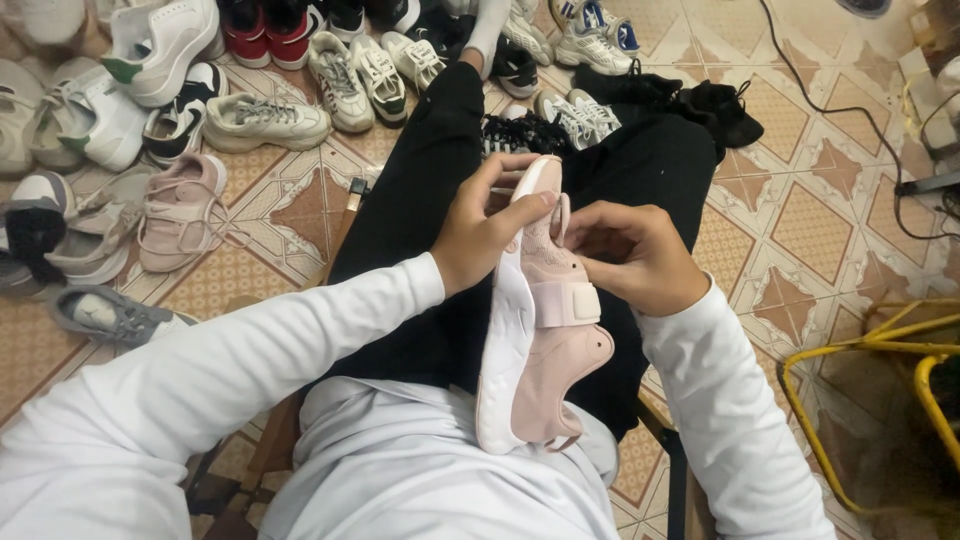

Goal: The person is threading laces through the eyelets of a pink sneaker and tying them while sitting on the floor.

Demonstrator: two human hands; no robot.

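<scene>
We hold a pink sneaker (545,330) on its side across our lap, heel toward our body and white sole facing left. Our left hand (487,235) is clamped on the toe end, thumb pressed over the upper. Our right hand (630,255) sits just right of the sneaker, its fingers pinched together on a thin pink loop at the sneaker's front. Beyond the sneaker our black trousers (430,200) stretch away over the tiled floor (800,220). Far left of the sneaker lies a heap of white, grey and pink shoes (180,130), with a matching pink shoe (180,210) among them; more shoes crowd past our feet. Right of the sneaker, well apart, stands a yellow metal frame (850,360), and a black cable (850,110) snakes across the tiles.
</scene>
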